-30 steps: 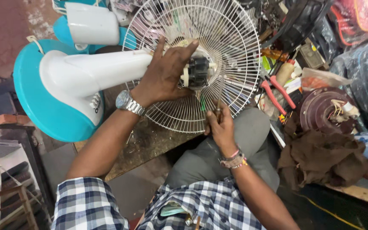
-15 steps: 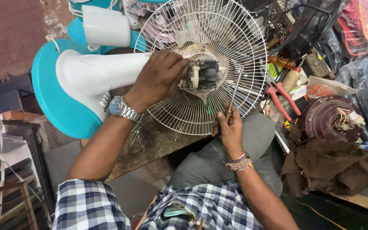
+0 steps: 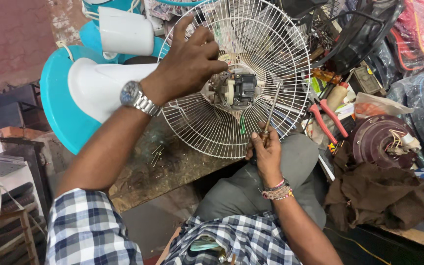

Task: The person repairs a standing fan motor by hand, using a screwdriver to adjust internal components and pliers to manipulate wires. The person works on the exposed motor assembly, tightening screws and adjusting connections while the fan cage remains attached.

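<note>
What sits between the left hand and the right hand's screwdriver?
In the head view, the exposed fan motor at the wire guard's hub lies between the left hand and the screwdriver held by the right hand.
</note>
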